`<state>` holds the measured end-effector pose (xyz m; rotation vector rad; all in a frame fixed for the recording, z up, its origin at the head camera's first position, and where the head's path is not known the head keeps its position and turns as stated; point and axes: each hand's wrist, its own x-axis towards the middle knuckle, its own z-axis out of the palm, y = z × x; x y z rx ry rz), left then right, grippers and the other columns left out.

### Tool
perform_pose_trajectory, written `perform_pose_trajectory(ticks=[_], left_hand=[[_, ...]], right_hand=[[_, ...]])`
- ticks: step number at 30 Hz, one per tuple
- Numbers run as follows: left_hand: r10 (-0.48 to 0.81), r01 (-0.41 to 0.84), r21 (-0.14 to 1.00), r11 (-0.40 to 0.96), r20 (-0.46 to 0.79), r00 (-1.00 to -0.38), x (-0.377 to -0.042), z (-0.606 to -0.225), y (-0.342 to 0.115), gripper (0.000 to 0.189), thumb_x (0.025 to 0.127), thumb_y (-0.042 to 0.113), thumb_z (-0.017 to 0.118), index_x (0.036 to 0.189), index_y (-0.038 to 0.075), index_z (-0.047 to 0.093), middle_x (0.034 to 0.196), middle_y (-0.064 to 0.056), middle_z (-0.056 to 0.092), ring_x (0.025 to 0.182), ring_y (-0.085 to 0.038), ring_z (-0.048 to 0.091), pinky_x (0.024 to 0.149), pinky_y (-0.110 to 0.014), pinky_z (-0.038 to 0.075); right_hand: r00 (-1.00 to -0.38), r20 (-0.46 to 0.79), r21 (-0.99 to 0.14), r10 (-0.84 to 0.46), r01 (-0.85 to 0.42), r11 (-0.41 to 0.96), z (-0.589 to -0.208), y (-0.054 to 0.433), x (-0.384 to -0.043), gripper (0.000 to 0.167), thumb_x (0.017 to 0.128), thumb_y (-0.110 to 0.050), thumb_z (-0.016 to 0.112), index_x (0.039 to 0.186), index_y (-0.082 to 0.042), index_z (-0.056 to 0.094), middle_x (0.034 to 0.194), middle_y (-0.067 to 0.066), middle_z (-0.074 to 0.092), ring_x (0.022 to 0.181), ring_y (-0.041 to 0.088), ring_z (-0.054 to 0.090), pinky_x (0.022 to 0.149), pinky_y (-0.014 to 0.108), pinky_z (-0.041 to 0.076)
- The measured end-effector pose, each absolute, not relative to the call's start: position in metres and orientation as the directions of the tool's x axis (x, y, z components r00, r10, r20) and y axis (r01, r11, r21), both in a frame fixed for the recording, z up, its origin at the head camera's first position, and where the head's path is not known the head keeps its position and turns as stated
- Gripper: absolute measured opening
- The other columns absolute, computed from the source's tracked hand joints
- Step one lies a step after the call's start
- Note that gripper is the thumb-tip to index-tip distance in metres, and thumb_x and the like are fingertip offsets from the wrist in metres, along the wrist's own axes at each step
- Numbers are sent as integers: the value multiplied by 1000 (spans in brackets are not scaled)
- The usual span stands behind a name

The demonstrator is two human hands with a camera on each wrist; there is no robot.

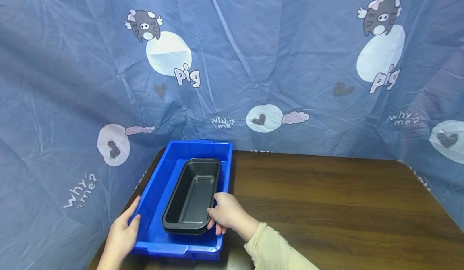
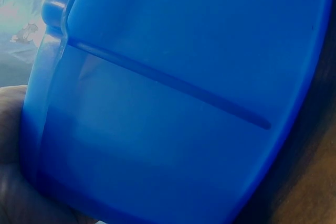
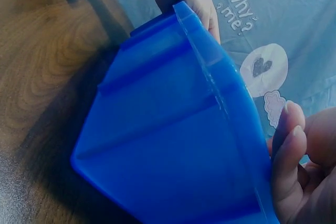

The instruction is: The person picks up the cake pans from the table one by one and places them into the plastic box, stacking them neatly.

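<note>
A black loaf pan (image 1: 197,199) lies lengthwise inside a blue plastic bin (image 1: 179,249). Just under the pan's front rim a second dark edge shows. My right hand (image 1: 226,211) pinches the pan's right rim near its front corner, thumb on top and fingers below. In the right wrist view the curled fingers (image 3: 287,166) are beside the bin's rim, and the pan is hidden. My left hand (image 1: 121,233) grips the bin's left wall near the front corner, thumb by the rim. The left wrist view shows this hand (image 2: 10,156) against the bin's outer edge.
The bin stands on the left part of a dark brown wooden table (image 1: 326,205). A blue printed cloth (image 1: 235,60) with pig pictures hangs behind the table and along its left side, close to the bin.
</note>
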<state>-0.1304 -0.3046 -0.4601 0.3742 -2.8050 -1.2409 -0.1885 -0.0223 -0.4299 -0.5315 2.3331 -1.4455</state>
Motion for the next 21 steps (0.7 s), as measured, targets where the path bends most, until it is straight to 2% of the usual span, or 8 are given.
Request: perform_pose_trajectory(ticks=[3, 5, 9, 11, 14, 21], left_hand=[[-238, -201, 737, 645, -57, -970, -131, -460, -305, 56, 101, 5, 36, 155, 8, 21, 154, -29, 22, 140, -49, 21, 113, -62, 18], [-237, -201, 737, 646, -57, -970, -131, -460, -305, 56, 101, 5, 36, 155, 8, 21, 154, -29, 22, 140, -49, 21, 113, -62, 18], [-238, -204, 736, 645, -60, -969, -132, -461, -305, 56, 101, 5, 36, 155, 8, 21, 154, -29, 22, 140, -49, 20, 113, -62, 18], [-239, -208, 737, 643, -65, -969, -132, -461, -304, 56, 101, 5, 35, 155, 9, 20, 154, -29, 22, 141, -49, 20, 113, -63, 17], [-239, -214, 739, 638, -73, -968, -132, -461, -304, 56, 102, 5, 35, 156, 9, 19, 154, -29, 21, 141, -49, 20, 113, -63, 17], [-238, -185, 731, 656, -32, -971, -131, -461, -305, 55, 101, 5, 38, 154, 7, 23, 151, -31, 25, 139, -49, 23, 113, -62, 20]], right_hand=[[-870, -106, -902, -481, -119, 414, -430, -23, -188, 11, 92, 3, 55, 84, 0, 48, 51, 9, 64, 30, 8, 49, 29, 26, 46], [-870, -115, -904, -479, -109, 414, -430, -23, -188, 8, 93, 3, 55, 95, 9, 50, 52, 10, 64, 31, 9, 51, 30, 28, 47], [-872, -124, -905, -474, -97, 415, -430, -22, -187, 40, 93, 3, 54, 125, 23, 41, 56, 9, 66, 34, 15, 57, 33, 30, 50], [-871, -121, -904, -476, -101, 415, -430, -21, -186, 50, 93, 4, 54, 134, 24, 33, 59, 8, 67, 36, 18, 59, 34, 33, 51], [-870, -100, -908, -483, -119, 402, -431, -18, -184, 54, 94, 2, 53, 138, 23, 30, 62, 7, 68, 37, 19, 60, 35, 34, 52], [-891, 36, -958, -453, -159, 238, -435, -5, -179, 52, 96, 0, 50, 144, 14, 33, 70, 7, 70, 40, 16, 60, 37, 33, 53]])
